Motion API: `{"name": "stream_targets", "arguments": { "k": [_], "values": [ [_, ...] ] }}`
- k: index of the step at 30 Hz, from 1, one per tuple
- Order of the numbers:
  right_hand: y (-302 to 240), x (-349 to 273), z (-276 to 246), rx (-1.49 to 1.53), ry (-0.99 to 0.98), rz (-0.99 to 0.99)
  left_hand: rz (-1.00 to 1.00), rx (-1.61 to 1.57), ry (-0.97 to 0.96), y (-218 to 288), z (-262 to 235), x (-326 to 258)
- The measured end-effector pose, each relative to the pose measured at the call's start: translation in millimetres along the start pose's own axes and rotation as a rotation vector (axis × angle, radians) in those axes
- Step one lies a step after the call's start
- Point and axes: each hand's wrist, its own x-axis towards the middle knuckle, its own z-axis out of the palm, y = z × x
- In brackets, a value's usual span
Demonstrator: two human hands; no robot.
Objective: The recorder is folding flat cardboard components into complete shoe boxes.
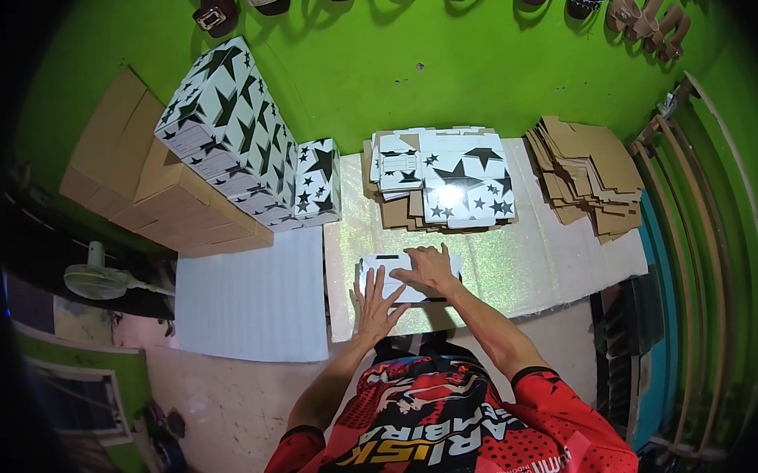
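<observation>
A small white cardboard box with black markings lies on the table close in front of me. Spread flat, my left hand rests on its left side and near-left corner, fingers pointing away from me. My right hand lies over the right part of the box, its thumb stretched left across the top and its other fingers bent toward the far edge. Both hands press on the cardboard without grasping it. Part of the box is hidden under them.
Behind the box lies a stack of flat white cardboard sheets with black stars. Brown cardboard sheets are piled at the right. Assembled star-patterned boxes and brown boxes stand at left, near a fan. Sandals hang on the green wall.
</observation>
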Motion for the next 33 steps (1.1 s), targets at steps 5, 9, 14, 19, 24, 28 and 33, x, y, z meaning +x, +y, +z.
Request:
{"name": "stream_targets", "arguments": {
  "k": [5,9,14,19,24,28,33],
  "values": [
    [-6.9,3.5,2.0,-0.039,-0.088,0.027,0.007,-0.026,0.05,-2.4,5.8,-6.5],
    [-12.8,3.9,-8.4,-0.004,-0.197,0.006,-0.073,-0.036,0.04,-1.1,3.8,-9.3],
    [17.1,4.8,-25.6,0.14,-0.128,0.013,-0.026,0.103,-0.035,3.6,-8.3,15.7],
    [-0.8,1.3,-51.6,0.174,-0.494,0.112,-0.103,0.134,-0.128,-8.0,-26.2,28.9],
    [47.0,-5.4,-25.3,0.081,-0.239,0.114,-0.08,0.087,-0.175,-0.1,-34.4,39.7],
    [69.2,-28.7,-23.2,0.315,0.132,0.531,-0.553,-0.4,0.056,-33.3,-34.1,39.8],
    [36.8,-54.4,-42.6,0.598,-0.221,0.662,-1.021,-0.974,-0.242,-22.4,-67.7,68.9]
  ]
}}
